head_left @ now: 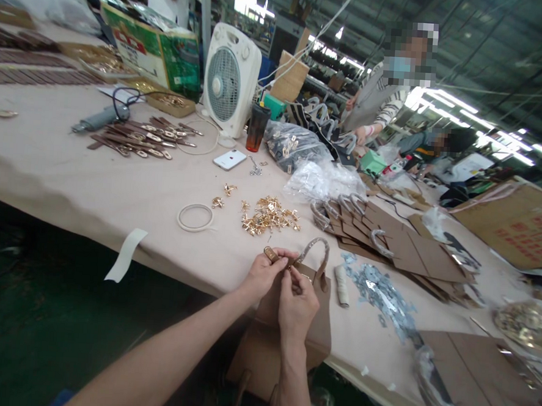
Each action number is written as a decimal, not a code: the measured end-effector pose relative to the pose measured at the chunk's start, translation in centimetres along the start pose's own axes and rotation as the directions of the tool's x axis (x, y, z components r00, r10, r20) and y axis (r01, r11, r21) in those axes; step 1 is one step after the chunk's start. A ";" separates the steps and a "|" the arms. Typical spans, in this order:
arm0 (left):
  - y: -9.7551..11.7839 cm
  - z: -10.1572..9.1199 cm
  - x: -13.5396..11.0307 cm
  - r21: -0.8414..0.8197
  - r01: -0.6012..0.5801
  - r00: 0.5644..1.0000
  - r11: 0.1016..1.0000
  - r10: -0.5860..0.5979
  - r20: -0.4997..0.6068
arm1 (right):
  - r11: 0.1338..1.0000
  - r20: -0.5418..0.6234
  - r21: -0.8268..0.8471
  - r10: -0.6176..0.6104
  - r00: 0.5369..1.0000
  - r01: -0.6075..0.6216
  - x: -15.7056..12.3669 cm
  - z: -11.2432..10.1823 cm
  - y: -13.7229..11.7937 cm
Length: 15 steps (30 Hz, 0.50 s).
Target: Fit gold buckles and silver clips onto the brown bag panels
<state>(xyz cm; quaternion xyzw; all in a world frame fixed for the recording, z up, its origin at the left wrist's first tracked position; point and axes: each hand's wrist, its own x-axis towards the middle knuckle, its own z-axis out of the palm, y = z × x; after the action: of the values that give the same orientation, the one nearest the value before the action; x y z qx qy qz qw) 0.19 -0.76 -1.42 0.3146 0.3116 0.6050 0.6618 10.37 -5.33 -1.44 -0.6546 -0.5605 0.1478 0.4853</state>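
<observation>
A brown handbag (pixel 321 319) with a plastic-wrapped handle (pixel 315 242) stands at the table's front edge. Pinched in my left hand (pixel 266 273) is a brown leather strap (pixel 271 254) with a gold metal fitting at its end, held over the bag's top. My right hand (pixel 299 300) is closed at the bag's upper edge, its fingertips together close to my left thumb. Whatever sits between those fingertips is too small to make out. Just beyond my hands lies a pile of small gold fittings (pixel 270 217).
A tape roll (pixel 195 217) lies left of the fittings. Flat metal plates (pixel 382 298) and stacked brown bags (pixel 401 248) are on the right. Farther back are a phone (pixel 230 159), a fan (pixel 230 81), a power tool (pixel 101 119) and strap pieces (pixel 144 139). A co-worker (pixel 378 102) stands across the table.
</observation>
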 end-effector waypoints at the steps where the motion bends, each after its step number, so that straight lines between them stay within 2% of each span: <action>1: 0.0 0.0 0.0 0.015 0.003 1.000 1.000 -0.003 0.000 | 0.999 0.006 -0.033 -0.032 0.999 0.032 0.0 0.1 0.0; 5: 0.4 -0.1 0.0 0.073 -0.005 1.000 0.997 0.007 -0.021 | 0.988 0.061 -0.110 -0.100 0.993 0.106 0.1 0.1 0.0; 9: 0.4 0.3 -0.3 0.101 0.012 0.997 0.995 -0.004 -0.083 | 0.996 0.138 -0.027 -0.083 0.987 0.088 0.0 -1.0 0.2; 10: 0.3 0.3 -0.2 0.082 0.027 0.994 0.996 -0.019 -0.104 | 0.997 0.124 0.024 -0.074 0.990 0.072 0.1 -1.2 0.3; 12: -0.2 0.2 0.1 0.018 0.057 0.988 0.998 -0.054 -0.146 | 0.993 0.033 0.117 0.021 0.999 -0.024 0.2 -1.5 0.3; 15: -0.6 -0.2 0.8 -0.127 0.032 0.978 0.991 -0.057 -0.199 | 0.951 -0.088 0.288 0.145 0.986 -0.114 1.0 -1.5 -0.9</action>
<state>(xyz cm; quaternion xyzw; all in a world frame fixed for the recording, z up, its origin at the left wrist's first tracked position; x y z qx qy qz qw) 0.49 -0.02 -2.02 0.2030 0.3465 0.6368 0.6582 11.28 -5.26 0.38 -0.6212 -0.4625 0.2218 0.5924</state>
